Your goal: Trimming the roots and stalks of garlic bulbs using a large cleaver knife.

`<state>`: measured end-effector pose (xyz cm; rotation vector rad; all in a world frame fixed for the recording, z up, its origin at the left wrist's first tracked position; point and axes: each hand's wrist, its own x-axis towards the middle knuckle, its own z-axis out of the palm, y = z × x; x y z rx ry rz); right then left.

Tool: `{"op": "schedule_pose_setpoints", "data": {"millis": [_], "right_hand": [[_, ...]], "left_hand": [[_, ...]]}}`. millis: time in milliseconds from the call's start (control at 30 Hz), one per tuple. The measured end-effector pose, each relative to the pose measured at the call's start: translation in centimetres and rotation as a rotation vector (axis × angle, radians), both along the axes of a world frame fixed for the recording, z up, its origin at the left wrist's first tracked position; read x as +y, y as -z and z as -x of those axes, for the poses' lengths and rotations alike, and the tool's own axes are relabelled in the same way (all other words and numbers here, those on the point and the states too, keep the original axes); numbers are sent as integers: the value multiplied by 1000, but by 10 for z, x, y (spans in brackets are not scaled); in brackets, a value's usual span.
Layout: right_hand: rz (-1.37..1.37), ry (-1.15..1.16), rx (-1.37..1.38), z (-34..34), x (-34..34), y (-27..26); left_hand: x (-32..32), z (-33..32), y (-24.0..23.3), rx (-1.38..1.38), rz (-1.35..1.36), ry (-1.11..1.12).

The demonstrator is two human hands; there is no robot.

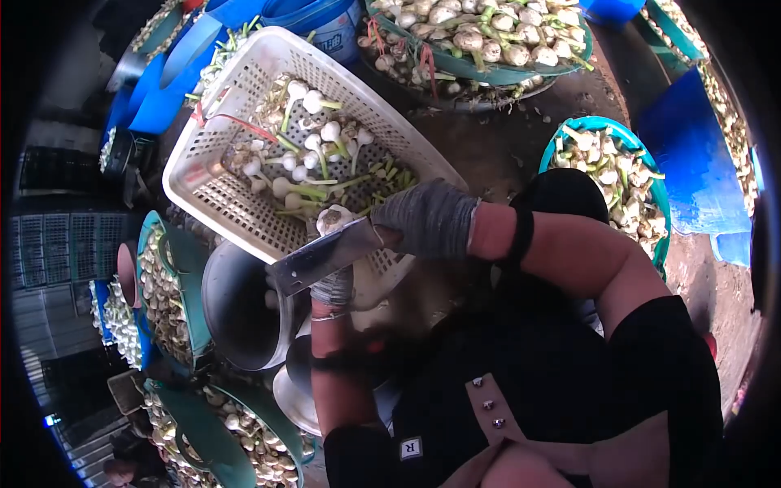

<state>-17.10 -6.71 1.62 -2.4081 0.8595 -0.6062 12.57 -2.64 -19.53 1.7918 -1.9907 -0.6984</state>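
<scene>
My right hand (430, 218), in a grey knitted glove, grips the handle of a broad-bladed kitchen knife (329, 253). The blade points left and crosses in front of my left hand (334, 288), also gloved and mostly hidden behind it. Above the blade's upper edge shows a garlic bulb (334, 219), root side up, held in my left hand. Both hands are over the near rim of a white plastic crate (210, 210) with slotted walls. Inside it lie several peeled-looking garlic bulbs (313, 142) with green stems, and cut stem pieces (396, 177).
A round metal pot (244, 305) lies tilted left of my hands. Green baskets of garlic stand at the left (165, 293), lower left (244, 421), top (506, 36) and right (610, 177). Blue tubs (689, 152) are farther out. Red string (241, 124) is tied to the crate.
</scene>
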Motion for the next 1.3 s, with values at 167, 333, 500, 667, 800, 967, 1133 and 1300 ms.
{"op": "schedule_pose_setpoints", "data": {"millis": [167,333,500,667,800,967,1133,1300], "right_hand": [[2,-11,93,3,6,0],[-54,3,149,8,8,13],[30,-4,127,2,9,25],[61,-12,150,6,1,32],[88,-19,143,8,-4,40],[65,-34,87,-5,-4,41],[48,-129,22,-21,6,49],[104,-65,-52,-8,5,71]], "left_hand": [[6,30,-24,49,58,2],[25,41,-67,185,76,-1],[39,71,-114,304,92,-37],[37,94,-135,213,473,-13],[40,101,-140,308,433,-114],[51,85,-148,45,277,20],[56,96,-113,767,230,-172],[51,123,-170,123,425,-213]]}}
